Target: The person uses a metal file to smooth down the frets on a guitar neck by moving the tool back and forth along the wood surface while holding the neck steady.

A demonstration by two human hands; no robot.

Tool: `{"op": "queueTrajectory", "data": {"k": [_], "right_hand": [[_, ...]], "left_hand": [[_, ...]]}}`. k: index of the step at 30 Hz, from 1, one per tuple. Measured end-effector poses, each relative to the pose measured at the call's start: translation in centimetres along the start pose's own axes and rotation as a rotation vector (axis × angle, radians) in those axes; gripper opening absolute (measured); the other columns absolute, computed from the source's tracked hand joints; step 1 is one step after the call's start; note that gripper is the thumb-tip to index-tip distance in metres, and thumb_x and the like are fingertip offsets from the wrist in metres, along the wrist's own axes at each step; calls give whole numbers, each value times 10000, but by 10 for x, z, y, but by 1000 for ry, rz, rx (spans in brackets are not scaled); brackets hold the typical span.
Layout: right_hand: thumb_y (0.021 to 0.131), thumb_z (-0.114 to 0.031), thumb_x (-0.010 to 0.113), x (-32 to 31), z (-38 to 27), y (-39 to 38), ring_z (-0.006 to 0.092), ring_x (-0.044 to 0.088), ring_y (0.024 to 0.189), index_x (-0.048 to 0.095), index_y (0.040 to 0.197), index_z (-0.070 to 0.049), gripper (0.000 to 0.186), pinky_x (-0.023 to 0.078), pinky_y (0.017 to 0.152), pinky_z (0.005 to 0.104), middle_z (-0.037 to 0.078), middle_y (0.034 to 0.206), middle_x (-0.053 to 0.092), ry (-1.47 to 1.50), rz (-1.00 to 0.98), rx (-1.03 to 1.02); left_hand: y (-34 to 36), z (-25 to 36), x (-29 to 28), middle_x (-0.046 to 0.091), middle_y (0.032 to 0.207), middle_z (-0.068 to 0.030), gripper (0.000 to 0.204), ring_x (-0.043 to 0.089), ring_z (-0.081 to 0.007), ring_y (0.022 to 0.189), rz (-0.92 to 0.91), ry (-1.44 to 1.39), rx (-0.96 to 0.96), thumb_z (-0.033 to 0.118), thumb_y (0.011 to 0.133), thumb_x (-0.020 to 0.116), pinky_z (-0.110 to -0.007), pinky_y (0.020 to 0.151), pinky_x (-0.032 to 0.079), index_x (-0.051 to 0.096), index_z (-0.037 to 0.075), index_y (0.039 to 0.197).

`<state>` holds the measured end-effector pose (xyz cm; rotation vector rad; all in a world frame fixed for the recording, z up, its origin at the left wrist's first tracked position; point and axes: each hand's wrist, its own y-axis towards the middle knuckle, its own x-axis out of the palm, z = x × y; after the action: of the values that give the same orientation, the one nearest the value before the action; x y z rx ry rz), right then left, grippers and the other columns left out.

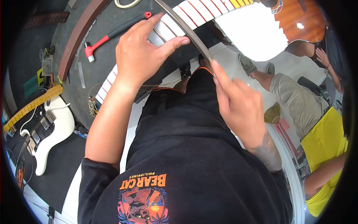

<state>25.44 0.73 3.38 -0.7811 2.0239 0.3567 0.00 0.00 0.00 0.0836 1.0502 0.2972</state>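
Observation:
A guitar neck (195,13) lies slantwise in front of me, its fretboard covered in white tape strips between the frets, with yellow strips near the body. My right hand (240,102) is closed round the near end of a long grey metal file (182,27), index finger stretched along it. The file lies across the neck. My left hand (140,50) rests over the neck with thumb and index finger spread, both tips close beside the file; its other fingers are mostly hidden. White paper (253,31) covers part of the glossy brown guitar body (304,20).
On the dark bench mat (67,89) lie a red-and-black hammer (102,41), a short metal strip (81,74) and a tape roll (126,3). A white electric guitar (57,127) is at left, near a curved brown bar (76,41). A person in yellow (328,142) sits at right.

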Motion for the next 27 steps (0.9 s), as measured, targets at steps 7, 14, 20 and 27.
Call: {"op": "queueTrajectory", "data": {"k": [7,14,20,27], "right_hand": [[867,11,754,-1,1,-1,233,553,498,686,1360,-138,520,474,494,374,71,641,545,55,123,-48],[811,47,792,-4,17,-84,178,505,461,698,1318,-53,526,442,470,342,31,615,515,86,141,19],[813,37,791,-2,23,-96,179,492,456,702,1308,-55,512,413,454,344,31,611,517,43,82,12],[810,48,783,-3,20,-94,193,501,464,703,1304,-55,511,416,457,350,41,622,527,5,42,-9]], "left_hand": [[-3,5,-1,765,1079,-165,754,748,-265,998,-78,25,-77,497,705,928,-347,873,569,721,-13,1220],[-6,-3,4,766,1087,-129,645,747,-264,1000,101,12,77,411,696,950,-349,879,576,742,35,1178],[-3,1,3,763,1058,-118,576,752,-257,941,138,3,142,375,709,945,-336,835,585,751,60,1150],[-7,3,3,759,1038,-112,544,743,-269,928,169,13,130,370,724,930,-343,813,585,750,57,1131]]}}
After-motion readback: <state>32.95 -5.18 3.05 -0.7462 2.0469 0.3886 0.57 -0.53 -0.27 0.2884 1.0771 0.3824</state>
